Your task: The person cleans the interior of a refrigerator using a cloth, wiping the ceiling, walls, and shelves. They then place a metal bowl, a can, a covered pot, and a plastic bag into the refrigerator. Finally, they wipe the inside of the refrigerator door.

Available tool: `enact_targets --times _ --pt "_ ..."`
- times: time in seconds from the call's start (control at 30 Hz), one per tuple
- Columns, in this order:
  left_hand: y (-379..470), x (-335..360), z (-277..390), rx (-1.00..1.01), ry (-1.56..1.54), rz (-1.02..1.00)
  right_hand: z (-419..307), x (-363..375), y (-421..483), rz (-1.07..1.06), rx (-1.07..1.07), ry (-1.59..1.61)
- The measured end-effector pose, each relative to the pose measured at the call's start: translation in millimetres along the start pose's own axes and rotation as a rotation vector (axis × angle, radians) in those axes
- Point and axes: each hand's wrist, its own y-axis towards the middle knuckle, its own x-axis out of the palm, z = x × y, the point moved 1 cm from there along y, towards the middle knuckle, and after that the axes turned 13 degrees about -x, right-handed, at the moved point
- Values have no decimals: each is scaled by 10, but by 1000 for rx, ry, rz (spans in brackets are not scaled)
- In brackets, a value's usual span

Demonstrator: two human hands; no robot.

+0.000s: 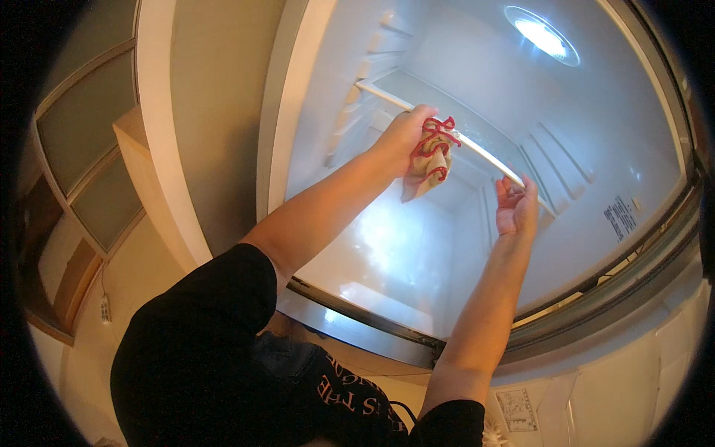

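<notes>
My left hand [406, 131] holds a crumpled beige cloth [430, 170] with red edging against the white front edge of a glass refrigerator shelf [485, 153]. Part of the cloth hangs below that edge, and the fingers behind it are hidden. Farther right, my right hand [516, 205] grips the same front edge from below, palm turned up. The shelf lies across the inside of the lit refrigerator [391, 240].
Moulded shelf rails line the left wall [377, 56] and right wall [558, 151]. A round lamp [542, 36] glows at the back. The open refrigerator door [603, 357] is at lower right. A wooden cabinet panel [159, 179] and a power strip [105, 309] are at left.
</notes>
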Motion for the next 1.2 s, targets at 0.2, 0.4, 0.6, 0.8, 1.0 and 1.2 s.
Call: enact_targets --times 0.2,0.4,0.6,0.8,1.0,1.2 --pt "-123 -37 -120 -66 10 -51 -4 -36 -18 -3 14 12" --pt "-229 -364 -553 -212 12 -72 -11 -20 7 38 64 70" --pt "-373 -568 -650 -364 -305 8 -24 60 -9 71 83 90" --pt "-277 -884 -834 -533 -1471 -324 -27 -20 -9 53 75 96" --pt "-22 -1118 -1158 -288 -803 -456 219 -249 -803 47 47 -59" --pt "564 -857 -841 -224 -208 107 1093 -1342 -2018 -225 -183 -907"
